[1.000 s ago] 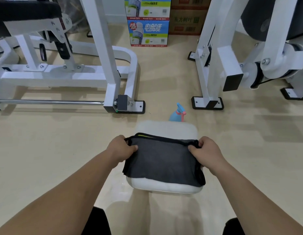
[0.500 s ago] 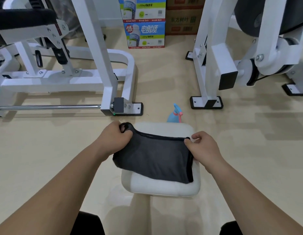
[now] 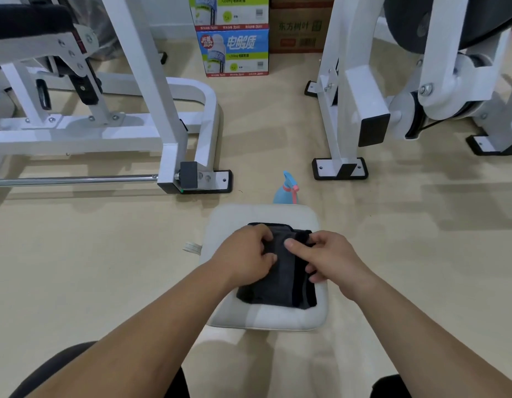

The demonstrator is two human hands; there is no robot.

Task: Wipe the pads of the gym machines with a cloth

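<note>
A dark grey cloth [image 3: 280, 285] lies folded into a narrow pad on a white cushioned stool [image 3: 266, 317] in front of me. My left hand [image 3: 246, 259] rests on the cloth's left part, its fingers curled over the top edge. My right hand [image 3: 323, 257] pinches the cloth's upper right corner with thumb and fingers. A black machine pad [image 3: 28, 21] sits at the upper left, another black pad [image 3: 438, 18] at the upper right.
A blue spray bottle [image 3: 286, 191] with a pink trigger stands on the floor just behind the stool. White machine frames [image 3: 168, 116] stand left and right [image 3: 343, 110], with a steel bar [image 3: 74, 179] low on the left. Stacked cartons [image 3: 234, 50] stand at the back.
Both hands moved inward toward each other, folding the spread cloth into a narrower stack on the stool.
</note>
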